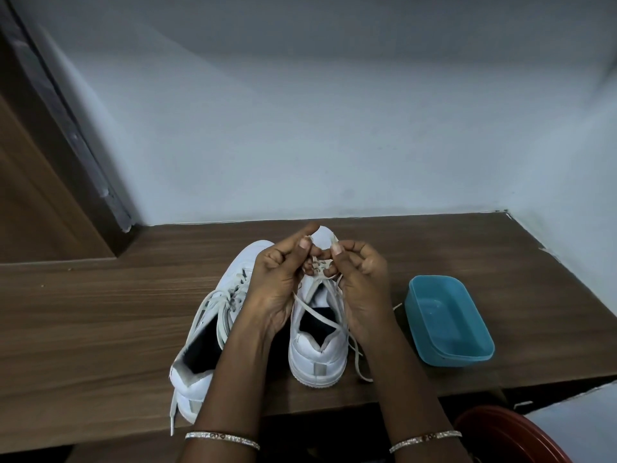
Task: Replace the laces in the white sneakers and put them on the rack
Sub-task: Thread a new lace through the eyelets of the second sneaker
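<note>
Head view: left hand (280, 279) and right hand (360, 279), close together, each pinch the white lace (315, 312) above the upright sneaker (317, 355) on the wooden shelf (100, 312). A hard tug could unthread it. The second sneaker (213, 329) lies with its heel at the front edge, where a nudge might drop it. There is bare wood to the left and a blue tub (447, 322) to the right.

the left hand (283, 279) and right hand (360, 279), pinching the lace (315, 309), cover the toe and front eyelets of the sneaker under the hands (317, 355); which eyelet the lace enters cannot be told. the left forearm (233, 379) hides the inner side of the other sneaker (200, 349). it and the right forearm (400, 379) are cut by the lower edge, as is a red round object (500, 436); the wooden door (33, 195) is cut at left.
</note>
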Motion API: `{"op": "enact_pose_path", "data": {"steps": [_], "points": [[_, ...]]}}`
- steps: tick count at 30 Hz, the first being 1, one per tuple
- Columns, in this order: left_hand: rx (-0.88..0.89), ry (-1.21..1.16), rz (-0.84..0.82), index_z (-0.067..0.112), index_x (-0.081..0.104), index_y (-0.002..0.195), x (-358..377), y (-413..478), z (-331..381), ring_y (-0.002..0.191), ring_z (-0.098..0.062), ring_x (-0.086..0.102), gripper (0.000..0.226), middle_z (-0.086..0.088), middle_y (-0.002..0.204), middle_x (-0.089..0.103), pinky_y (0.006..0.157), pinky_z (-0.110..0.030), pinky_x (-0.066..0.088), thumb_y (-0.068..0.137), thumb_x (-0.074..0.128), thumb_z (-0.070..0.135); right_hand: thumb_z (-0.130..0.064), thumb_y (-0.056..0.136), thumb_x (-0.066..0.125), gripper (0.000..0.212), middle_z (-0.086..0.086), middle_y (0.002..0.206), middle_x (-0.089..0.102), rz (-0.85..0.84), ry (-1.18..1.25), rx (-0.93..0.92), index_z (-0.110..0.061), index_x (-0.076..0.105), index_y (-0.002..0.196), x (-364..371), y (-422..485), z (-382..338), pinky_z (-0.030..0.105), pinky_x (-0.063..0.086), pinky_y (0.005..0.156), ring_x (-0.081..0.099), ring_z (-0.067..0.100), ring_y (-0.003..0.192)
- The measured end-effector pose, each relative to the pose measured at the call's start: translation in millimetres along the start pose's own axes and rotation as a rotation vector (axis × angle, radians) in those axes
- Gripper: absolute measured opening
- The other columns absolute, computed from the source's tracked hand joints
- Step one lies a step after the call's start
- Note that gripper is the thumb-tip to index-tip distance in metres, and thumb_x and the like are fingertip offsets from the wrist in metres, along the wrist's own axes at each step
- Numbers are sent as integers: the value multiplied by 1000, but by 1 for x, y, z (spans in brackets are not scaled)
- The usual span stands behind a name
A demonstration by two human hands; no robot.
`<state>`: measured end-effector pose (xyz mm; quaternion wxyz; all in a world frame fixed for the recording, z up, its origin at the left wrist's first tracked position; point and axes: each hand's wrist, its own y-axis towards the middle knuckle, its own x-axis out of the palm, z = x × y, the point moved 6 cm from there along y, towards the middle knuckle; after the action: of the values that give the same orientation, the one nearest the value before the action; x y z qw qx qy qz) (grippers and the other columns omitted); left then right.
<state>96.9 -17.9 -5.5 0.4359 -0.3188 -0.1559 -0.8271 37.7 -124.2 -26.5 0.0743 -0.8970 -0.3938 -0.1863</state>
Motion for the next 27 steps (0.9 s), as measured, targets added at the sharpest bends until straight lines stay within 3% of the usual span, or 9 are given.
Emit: {"op": "enact_pose_path", "data": {"steps": [4, 7, 10, 16, 19, 22, 27], "points": [[49, 65, 39, 7, 65, 92, -6, 3, -4, 52, -14, 59, 7, -17, 84, 72, 64, -33, 57, 85, 67, 5, 2, 86, 70, 8, 23, 87, 72, -29, 131, 35, 3, 68, 94, 2, -1, -2, 40, 57, 72, 65, 31, 71], [73, 124, 55, 6, 64, 78, -8, 3, -5, 48, -13, 57, 8, -15, 75, 71, 58, -28, 54, 78, 72, 6, 1, 82, 75, 9, 24, 84, 70, -12, 128, 42, -1, 73, 91, 3, -1, 2, 49, 50, 77, 59, 29, 69], [75, 143, 71, -1, 66, 82, -9, 3, -7, 46, -11, 54, 16, -9, 60, 64, 54, -24, 51, 72, 75, 7, -1, 83, 75, 8, 25, 83, 70, -16, 120, 30, -2, 75, 90, 4, -2, 2, 47, 52, 74, 58, 30, 69], [44, 20, 119, 1, 65, 80, -10, 6, -16, 43, -10, 50, 15, -7, 57, 62, 53, -24, 52, 69, 74, 4, 6, 88, 64, 15, 18, 85, 74, -182, 95, -5, -1, 76, 94, 11, -9, -9, 31, 57, 67, 65, 24, 65], [59, 2, 139, 5, 57, 84, -11, 7, -13, 41, -9, 51, 23, -4, 55, 62, 49, -23, 51, 68, 74, 2, 7, 88, 63, 19, 20, 88, 74, -246, 28, 9, -1, 76, 98, 8, -9, -10, 32, 57, 76, 68, 25, 74], [42, 29, 137, 6, 67, 92, -12, 8, -11, 43, -9, 51, 25, -6, 61, 62, 50, -22, 51, 68, 74, 3, 2, 86, 68, 22, 25, 93, 73, -287, -9, 26, 4, 73, 107, 5, -7, -11, 35, 56, 81, 69, 31, 83], [-3, 59, 69, -8, 67, 93, -14, 7, -13, 52, -20, 59, 20, -14, 64, 66, 63, -32, 57, 76, 72, 2, -14, 90, 70, 20, 27, 87, 69, -231, -33, -31, 2, 74, 101, 2, -3, -8, 46, 54, 85, 66, 34, 80]]}}
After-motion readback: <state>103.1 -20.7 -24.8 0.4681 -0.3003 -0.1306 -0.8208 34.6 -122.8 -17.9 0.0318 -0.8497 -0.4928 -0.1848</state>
